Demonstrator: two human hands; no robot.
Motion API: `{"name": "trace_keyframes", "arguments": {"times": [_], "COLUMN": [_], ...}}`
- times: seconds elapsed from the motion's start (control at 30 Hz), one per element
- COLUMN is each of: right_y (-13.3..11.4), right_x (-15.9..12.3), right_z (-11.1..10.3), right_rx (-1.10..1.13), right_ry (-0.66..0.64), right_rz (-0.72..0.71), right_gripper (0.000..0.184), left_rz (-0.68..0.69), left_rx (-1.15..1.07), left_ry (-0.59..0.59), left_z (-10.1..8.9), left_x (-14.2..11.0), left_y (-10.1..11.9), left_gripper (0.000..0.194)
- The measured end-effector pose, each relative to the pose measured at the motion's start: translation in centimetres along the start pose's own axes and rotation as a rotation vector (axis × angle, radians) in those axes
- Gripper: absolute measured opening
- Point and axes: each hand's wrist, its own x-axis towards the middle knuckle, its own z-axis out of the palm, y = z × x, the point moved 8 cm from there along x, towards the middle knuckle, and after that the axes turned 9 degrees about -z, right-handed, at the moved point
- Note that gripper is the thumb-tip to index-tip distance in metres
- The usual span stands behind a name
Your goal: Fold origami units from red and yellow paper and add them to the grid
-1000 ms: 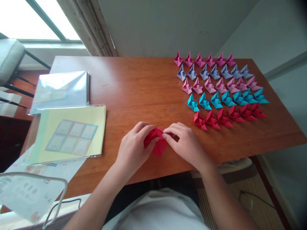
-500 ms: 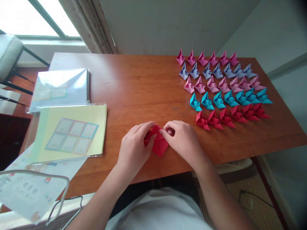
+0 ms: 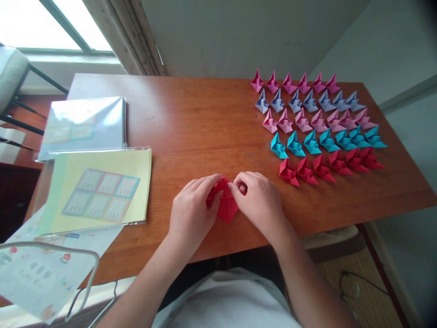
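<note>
A red sheet of origami paper, folded to a pointed diamond shape, is between my two hands near the table's front edge. My left hand pinches its left side, thumb on top and fingers around the far edge. On the right side my right hand grips the paper between thumb and curled forefinger. Parts of the folds are hidden under the fingers. To the right stand rows of folded paper figures; the nearest row is red, with a turquoise row behind it.
Pink, lavender and magenta paper rows stand farther back on the wooden table. Left lie a yellow pack in clear plastic, a pale pack and a printed sheet. A chair stands beyond.
The lower part of the red paper looks slightly narrower between my hands. Both hands keep nearly the same grip and place; the view has shifted very slightly.
</note>
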Motion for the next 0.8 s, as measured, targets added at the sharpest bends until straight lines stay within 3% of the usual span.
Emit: {"name": "trace_keyframes", "arguments": {"times": [0.37,0.53,0.63,0.8], "right_y": [0.1,-0.1,-0.2,-0.5], "right_x": [-0.3,-0.2,-0.2,0.0], "right_z": [0.3,0.2,0.1,0.0], "right_rx": [-0.034,-0.044,-0.066,-0.111], "right_ry": [-0.02,-0.054,-0.069,-0.07], "right_rz": [0.056,0.067,0.07,0.054], "right_gripper": [0.024,0.023,0.022,0.021], "left_rz": [0.006,0.228,0.348,0.308], "left_rx": [0.033,0.235,0.334,0.43], "left_ry": [0.043,0.097,0.019,-0.085], "left_z": [0.0,-0.1,0.8,2.3], "left_x": [0.1,-2.2,-4.1,-5.3], "left_y": [0.0,2.6,4.3,4.4], "left_gripper": [0.021,0.03,0.041,0.057]}}
